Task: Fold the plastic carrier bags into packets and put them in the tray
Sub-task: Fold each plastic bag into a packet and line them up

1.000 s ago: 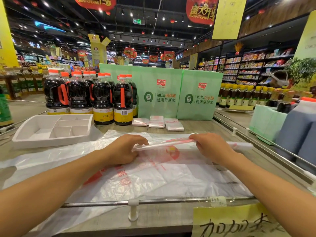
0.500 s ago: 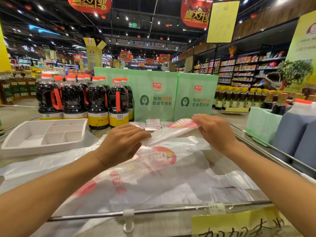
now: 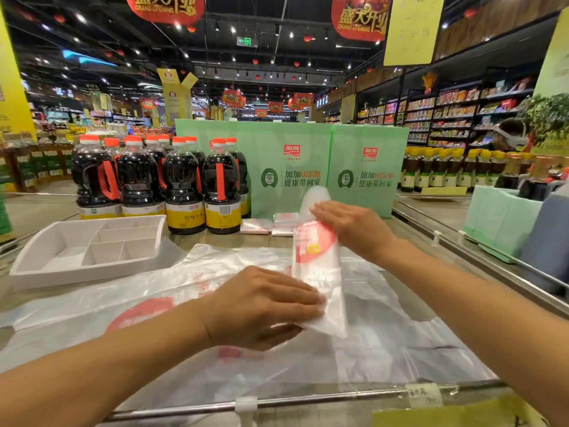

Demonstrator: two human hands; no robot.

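— Why is the folded bag (image 3: 318,263) raised off the bench (image 3: 215,238) and not left flat?

— It is seen as a long, narrow strip, stood nearly upright to the right of the tray (image 3: 27,268) and well apart from it. It is probably lifted so that its length can be doubled over. On the slippery spread bags (image 3: 123,309) beneath, which reach outward from the tray's right edge, a crease would likely be harder to set.

— How is it held?

— The lower end is taken by the left hand (image 3: 261,306). Its fingers (image 3: 304,298) are laid over the plastic, only slightly bent, and the thumb appears to be set beneath. The strip is therefore pinched, with a corner showing past the fingertips. The upper part is backed by the right hand (image 3: 354,231), whose fingers (image 3: 323,211) are stretched straight and pressed flat against it. The thumb is hidden, so a pinch there cannot be confirmed. The tip of the strip is left free above those fingers.

— And the finished work?

— A few packets (image 3: 284,223) are laid on the bench behind the tray and to its right, outside it, beside the bottles (image 3: 184,186) ranged behind the tray. It is judged that one bag is mid-fold and that the move to the tray is not yet begun.
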